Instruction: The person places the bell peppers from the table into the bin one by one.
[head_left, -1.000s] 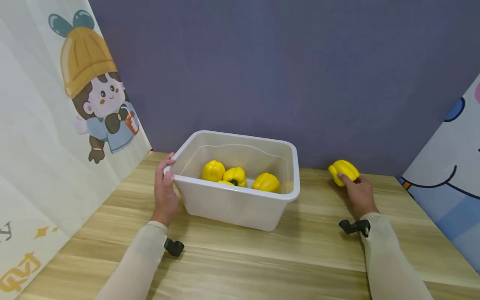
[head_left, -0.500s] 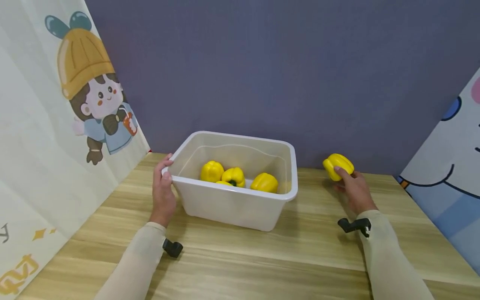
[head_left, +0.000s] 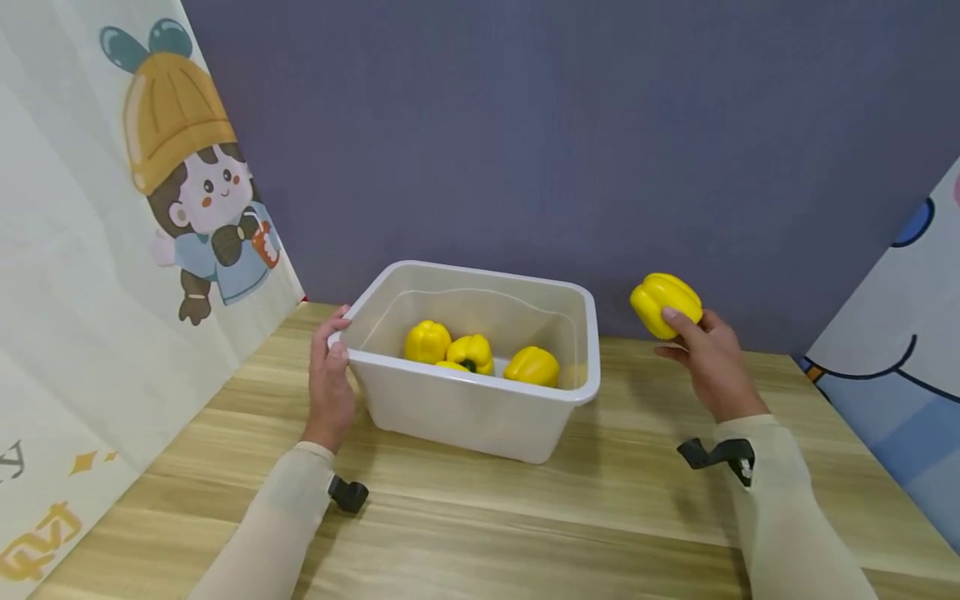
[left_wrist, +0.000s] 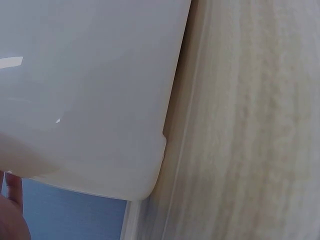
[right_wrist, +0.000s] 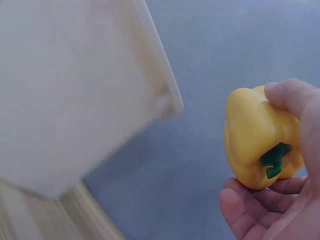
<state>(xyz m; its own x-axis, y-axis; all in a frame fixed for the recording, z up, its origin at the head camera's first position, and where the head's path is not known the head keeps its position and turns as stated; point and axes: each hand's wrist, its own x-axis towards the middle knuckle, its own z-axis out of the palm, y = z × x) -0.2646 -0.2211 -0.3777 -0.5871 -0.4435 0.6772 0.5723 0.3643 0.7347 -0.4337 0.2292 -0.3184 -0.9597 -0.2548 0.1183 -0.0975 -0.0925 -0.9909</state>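
Note:
A white plastic bin stands on the table, with several yellow bell peppers lying inside it. At the bin's left end, my left hand grips the rim near the front corner; in the left wrist view the bin's wall fills much of the picture. My right hand holds another yellow bell pepper in the air to the right of the bin, thumb on one side and fingers on the other. The right wrist view shows this pepper's green stem turned toward the palm.
The wooden table runs up to a dark blue-grey wall panel behind the bin. White printed panels flank it: a cartoon figure on the left one, part of a blue and white drawing on the right.
My right hand has lifted the bell pepper from near the table surface and carried it up and a little left, toward the bin. The left hand and the bin have stayed in place.

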